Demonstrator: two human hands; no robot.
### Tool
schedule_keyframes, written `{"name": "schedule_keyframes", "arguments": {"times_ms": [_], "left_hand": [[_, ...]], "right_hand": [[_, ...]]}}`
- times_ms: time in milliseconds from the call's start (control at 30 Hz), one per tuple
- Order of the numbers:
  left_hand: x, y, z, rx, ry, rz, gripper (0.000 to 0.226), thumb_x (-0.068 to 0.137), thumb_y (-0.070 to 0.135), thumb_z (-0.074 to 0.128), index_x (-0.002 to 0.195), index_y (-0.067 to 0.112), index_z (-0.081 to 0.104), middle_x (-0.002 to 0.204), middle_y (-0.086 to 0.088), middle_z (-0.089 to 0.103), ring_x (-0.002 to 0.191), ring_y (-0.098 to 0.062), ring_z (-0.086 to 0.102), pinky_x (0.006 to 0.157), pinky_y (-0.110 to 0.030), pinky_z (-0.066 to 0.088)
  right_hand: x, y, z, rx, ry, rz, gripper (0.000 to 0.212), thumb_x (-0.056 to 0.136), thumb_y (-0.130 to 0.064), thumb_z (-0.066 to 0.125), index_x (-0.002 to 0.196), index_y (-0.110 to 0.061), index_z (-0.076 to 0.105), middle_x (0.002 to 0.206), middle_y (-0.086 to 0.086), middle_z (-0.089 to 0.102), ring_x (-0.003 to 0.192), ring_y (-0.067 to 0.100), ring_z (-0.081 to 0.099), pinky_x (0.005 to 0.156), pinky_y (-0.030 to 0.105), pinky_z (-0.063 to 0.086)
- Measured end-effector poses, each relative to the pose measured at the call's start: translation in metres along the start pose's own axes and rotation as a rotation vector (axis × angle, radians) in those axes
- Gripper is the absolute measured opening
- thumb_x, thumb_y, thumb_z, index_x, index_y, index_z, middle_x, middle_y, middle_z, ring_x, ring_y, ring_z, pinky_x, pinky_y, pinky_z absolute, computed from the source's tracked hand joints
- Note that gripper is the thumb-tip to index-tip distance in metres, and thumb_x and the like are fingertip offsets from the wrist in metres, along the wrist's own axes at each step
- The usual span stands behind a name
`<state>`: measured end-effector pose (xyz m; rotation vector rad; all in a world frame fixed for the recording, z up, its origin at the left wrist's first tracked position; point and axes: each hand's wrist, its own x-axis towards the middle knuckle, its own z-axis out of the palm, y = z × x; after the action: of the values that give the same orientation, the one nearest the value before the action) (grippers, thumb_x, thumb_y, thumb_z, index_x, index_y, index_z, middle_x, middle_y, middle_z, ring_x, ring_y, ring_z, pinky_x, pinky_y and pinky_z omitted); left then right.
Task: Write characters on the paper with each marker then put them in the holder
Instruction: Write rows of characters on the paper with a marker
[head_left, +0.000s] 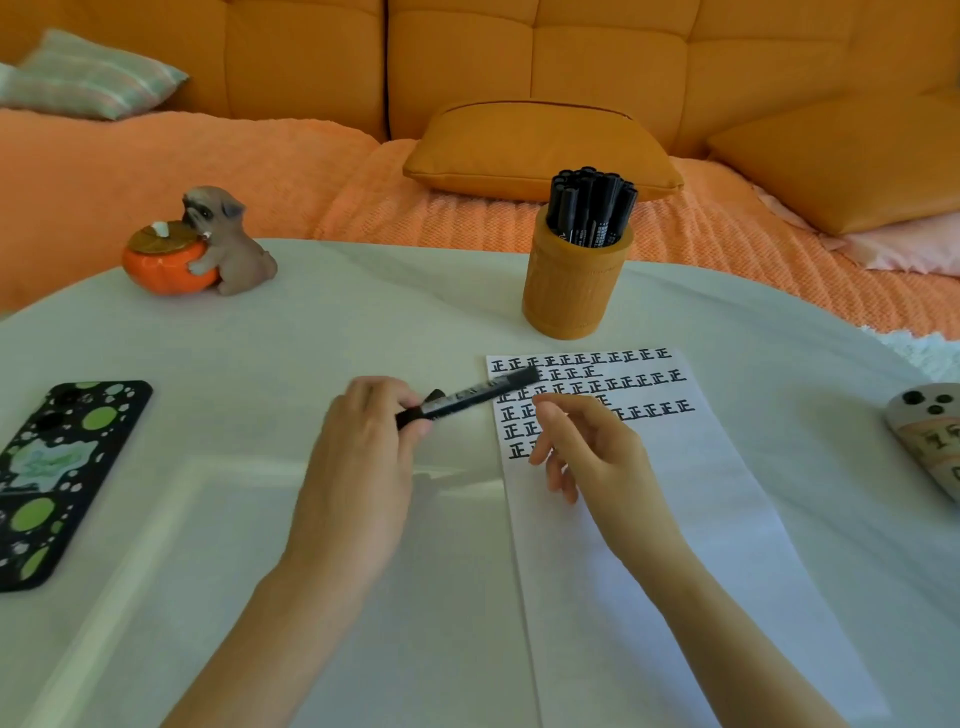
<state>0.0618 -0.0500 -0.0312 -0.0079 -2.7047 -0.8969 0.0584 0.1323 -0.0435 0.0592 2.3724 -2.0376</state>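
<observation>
Black marker (467, 397) is pinched at its near end by the curled fingers of the left hand (363, 441). Its blurred barrel slants up and away from those fingertips toward the right hand (587, 447), above the left edge of the paper (675, 519). We see the right hand's fingers loosely curled and slightly spread, holding nothing, over the rows of written characters; whether its topmost fingertip touches the marker's far end we cannot tell. Under both hands lies a white tabletop (291, 332) with a rounded far edge, and beyond it an orange sofa (519, 52) draped with an orange blanket (156, 171). Beyond the right fingers, just past the paper's top edge, stands the orange holder (571, 291), packed with upright black markers (592, 208). Between fingers and holder we see only the paper's written top rows. Well left of the left fingers lies a phone (57, 478) in a black, green-spotted case. Farther off on that side a pug figurine (228, 244) hugs an orange jar (166, 267). Far right of the right fingers lies a pale object (930, 431) with dark dots.
</observation>
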Motion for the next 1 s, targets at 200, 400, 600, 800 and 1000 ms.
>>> {"name": "schedule_keyframes", "arguments": {"times_ms": [200,400,600,800,1000], "left_hand": [[-0.011,0.021,0.008,-0.216,-0.319,0.071,0.006,0.095,0.024,0.048,0.095,0.03,0.044,0.095,0.012,0.06,0.089,-0.007,0.055,0.075,-0.022,0.04],[-0.018,0.028,0.012,-0.221,-0.382,0.145,0.011,0.096,0.04,0.037,0.096,0.033,0.046,0.073,0.019,0.047,0.075,0.005,0.046,0.066,-0.012,0.035],[-0.017,0.03,0.013,-0.266,-0.371,0.124,0.016,0.09,0.051,0.038,0.086,0.038,0.047,0.056,0.01,0.044,0.051,-0.009,0.04,0.049,-0.022,0.028],[-0.017,0.032,0.014,-0.308,-0.388,0.105,0.016,0.087,0.054,0.042,0.087,0.038,0.046,0.058,0.008,0.042,0.052,-0.011,0.038,0.049,-0.023,0.026],[-0.014,0.033,0.017,-0.383,-0.4,0.068,0.032,0.078,0.064,0.042,0.096,0.038,0.048,0.063,0.016,0.047,0.053,-0.005,0.042,0.051,-0.018,0.031]], "right_hand": [[0.0,-0.01,-0.001,0.168,-0.032,0.035,0.034,0.086,-0.034,0.061,0.088,0.0,0.063,0.052,0.003,0.051,0.046,0.014,0.039,0.047,0.024,0.031],[-0.002,-0.015,-0.005,0.221,-0.066,0.002,0.028,0.088,-0.026,0.06,0.076,0.0,0.057,0.049,0.004,0.049,0.043,0.014,0.038,0.045,0.019,0.033],[-0.002,-0.017,-0.01,0.214,-0.1,-0.019,0.029,0.091,-0.024,0.057,0.077,0.002,0.057,0.048,0.002,0.052,0.044,0.014,0.04,0.045,0.018,0.033],[-0.002,-0.016,-0.016,0.281,-0.112,-0.042,0.033,0.083,-0.026,0.068,0.078,0.003,0.056,0.047,0.003,0.048,0.043,0.015,0.039,0.044,0.02,0.033],[0.004,-0.014,-0.019,0.367,-0.087,0.02,0.017,0.075,-0.017,0.069,0.066,-0.014,0.055,0.042,-0.003,0.033,0.038,0.011,0.026,0.04,0.02,0.024]]}}
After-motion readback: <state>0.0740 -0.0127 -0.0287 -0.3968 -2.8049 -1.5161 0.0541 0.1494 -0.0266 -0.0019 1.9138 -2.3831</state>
